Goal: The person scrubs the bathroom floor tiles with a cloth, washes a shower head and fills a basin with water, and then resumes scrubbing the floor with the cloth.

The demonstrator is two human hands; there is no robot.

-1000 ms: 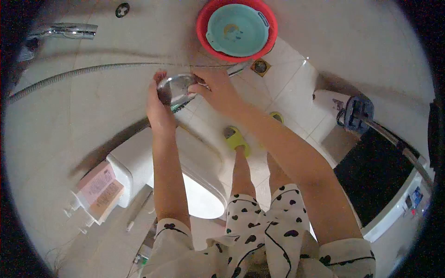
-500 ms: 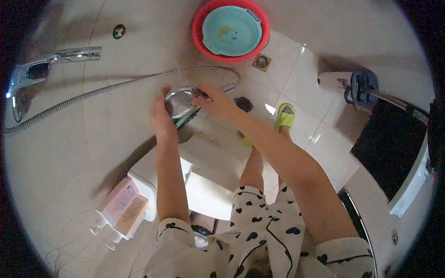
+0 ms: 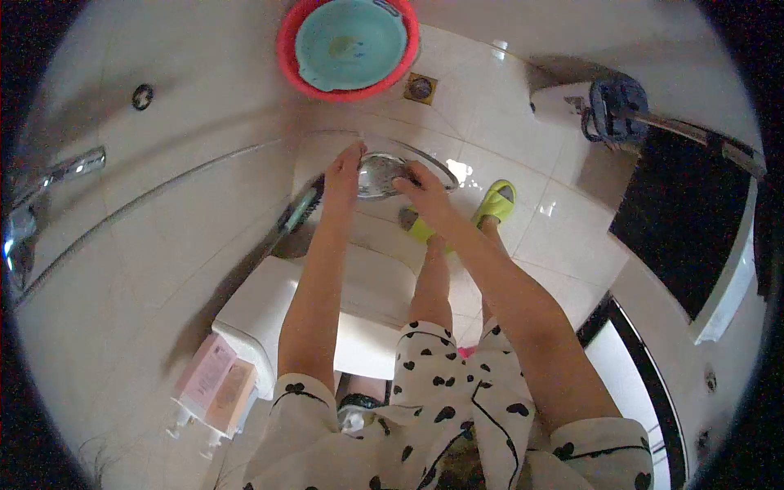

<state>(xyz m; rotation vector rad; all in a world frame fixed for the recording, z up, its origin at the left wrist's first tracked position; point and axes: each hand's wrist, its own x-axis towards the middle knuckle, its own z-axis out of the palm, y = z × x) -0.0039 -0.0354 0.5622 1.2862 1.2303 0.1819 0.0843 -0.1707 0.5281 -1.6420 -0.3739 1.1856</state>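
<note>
Together, the left hand (image 3: 343, 170) and right hand (image 3: 426, 192) are grasping a chrome shower head (image 3: 379, 176), while a red basin (image 3: 343, 95) is sitting farther off.

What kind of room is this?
Most likely a bathroom, probably a home one. Signs: a square floor drain set in the tiles, a chrome spout on the wall, and a white fixture that looks like a toilet.

Shower head (image 3: 380, 176) between hands (image 3: 341, 173), basin (image 3: 351, 41) in larger basin (image 3: 349, 95) ahead, drain (image 3: 420, 88) right of it
</note>
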